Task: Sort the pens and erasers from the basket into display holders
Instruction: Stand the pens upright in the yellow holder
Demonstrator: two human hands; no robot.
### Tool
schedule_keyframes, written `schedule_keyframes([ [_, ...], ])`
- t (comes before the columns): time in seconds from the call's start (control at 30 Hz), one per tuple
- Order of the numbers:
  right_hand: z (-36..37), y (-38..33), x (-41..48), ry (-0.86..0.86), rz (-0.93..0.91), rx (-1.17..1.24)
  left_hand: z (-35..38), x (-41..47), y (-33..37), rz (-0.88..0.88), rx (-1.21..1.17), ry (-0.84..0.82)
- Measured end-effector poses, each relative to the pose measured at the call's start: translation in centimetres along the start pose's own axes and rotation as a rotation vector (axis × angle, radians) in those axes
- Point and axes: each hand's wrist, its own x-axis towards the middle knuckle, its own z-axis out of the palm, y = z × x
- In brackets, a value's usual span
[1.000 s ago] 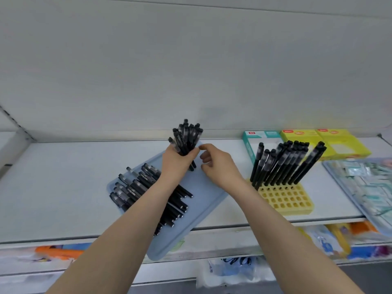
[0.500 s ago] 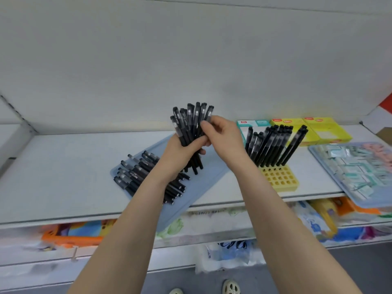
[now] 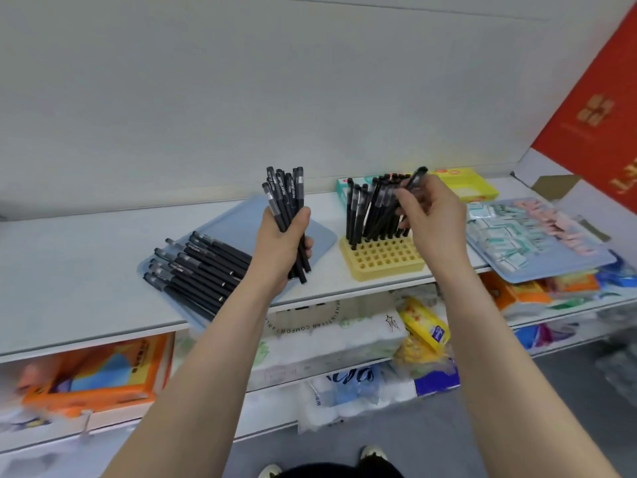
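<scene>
Head camera, looking down at a white shelf [image 3: 69,270], and both bare forearms reach in from below. Two hands, two trays, one holder.

Left hand [image 3: 282,246] is up over the shelf, knuckles toward us, and its grip is wrapped tight round a bundle of pens [image 3: 286,194]. I count roughly eight black caps fanning out above the fist, with the tips poking out below it.

Right hand [image 3: 434,219] is raised a little higher and further right, wrist bent. Thumb and fingertips pinch a single pen [image 3: 415,177], tilted with its cap up and to the right, just above the yellow holder [image 3: 382,258]. That grip is closed on the one pen and nothing else.

In the holder, the standing pens [image 3: 365,208] pack the back rows, something over a dozen, too bunched for an exact count. The front rows of holes show open.

On the blue tray [image 3: 317,232] under the left hand lie the loose pens [image 3: 200,267], about a dozen, side by side at its left end.

Far right, a second blue tray [image 3: 558,270] overhangs the shelf edge, carrying erasers [image 3: 506,232] in teal-white and pink wrappers, too many and too blurred to count.

Behind the holder sit a teal box [image 3: 343,188] and a yellow box [image 3: 465,184]. A red carton [image 3: 593,108] leans in at the top right.
</scene>
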Motion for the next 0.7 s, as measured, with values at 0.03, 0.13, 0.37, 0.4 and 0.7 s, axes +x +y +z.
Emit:
schedule_keyframes([
  [0.03, -0.1, 1.0, -0.2, -0.032, 0.009, -0.041, 0.5, -0.2, -0.1, -0.003, -0.01, -0.002],
  [0.13, 0.3, 2.7, -0.7, -0.123, 0.016, -0.071, 1.8, -0.6, -0.5, -0.019, -0.013, 0.006],
  [0.37, 1.4, 3.3, 0.6, -0.259, -0.08, -0.136, 3.5, -1.0, -0.7, -0.036, -0.049, 0.035],
  [0.4, 1.7, 3.4, 0.8, -0.29, -0.094, -0.165, 3.7, -1.1, -0.8, -0.04, -0.053, 0.045],
  [0.7, 0.5, 1.5, 0.6, -0.163, -0.067, -0.051, 5.0, -2.0, -1.4, 0.034, -0.022, 0.075],
])
